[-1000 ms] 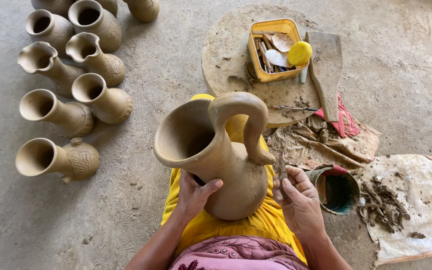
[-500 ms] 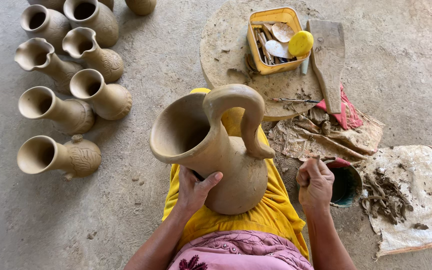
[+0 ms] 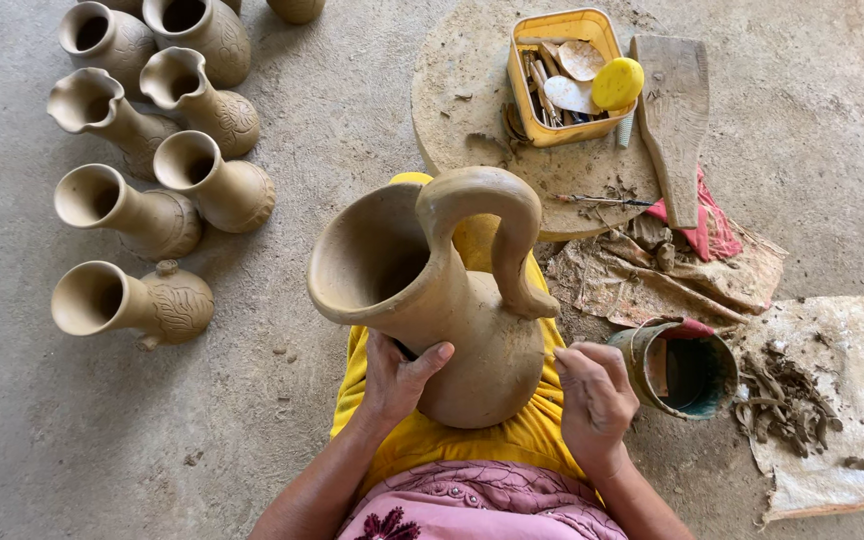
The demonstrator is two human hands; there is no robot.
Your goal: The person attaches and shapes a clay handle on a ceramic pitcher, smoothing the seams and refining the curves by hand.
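I see a big unfired clay jug [image 3: 452, 310] with a wide flared mouth and a looping handle, resting tilted on my lap over a yellow cloth [image 3: 512, 440]. My left hand [image 3: 397, 375] is spread open against the jug's lower left side, thumb lying across the clay, bracing it rather than gripping. My right hand [image 3: 592, 395] is curled loosely closed just beside the jug's right side, fingertips toward the clay; I cannot tell whether it holds anything or touches the surface.

Just right of that hand stands a small muddy bucket [image 3: 680, 368]. Beyond it lies a cloth with clay scraps [image 3: 832, 400]. Ahead of the jug sits a round wooden board [image 3: 482, 100] carrying a yellow tray of tools [image 3: 564, 75] with a yellow sponge [image 3: 618, 82], and a wooden paddle [image 3: 674, 110] beside it. To the left, on the concrete floor, stands a cluster of smaller clay vases [image 3: 152, 170].
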